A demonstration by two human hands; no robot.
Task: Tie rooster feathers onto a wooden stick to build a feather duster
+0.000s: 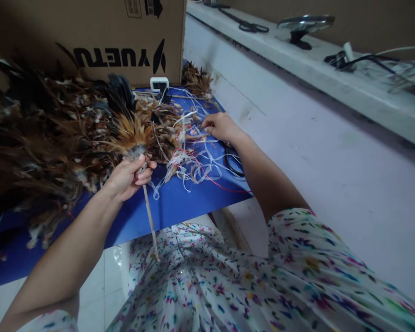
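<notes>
My left hand [133, 176] is closed around a feather duster [133, 133], just where the brown feathers meet its thin wooden stick [150, 221]. The feathers fan upward, and the stick slants down past the table edge over my lap. My right hand [221, 127] is farther out, above the right side of the blue table, with its fingers curled together. Whatever its fingertips pinch is too small to make out. Under and beside it lie tangled white plastic strings [207, 159], a red string [224, 188] and loose feathers.
A large heap of brown and black feathers [55, 133] covers the table's left side. Behind stands a cardboard box [124, 27]; a small white-framed device [159, 84] lies before it. A wall borders the right, with scissors [254, 27] and a round mirror-like stand [306, 22] on its ledge.
</notes>
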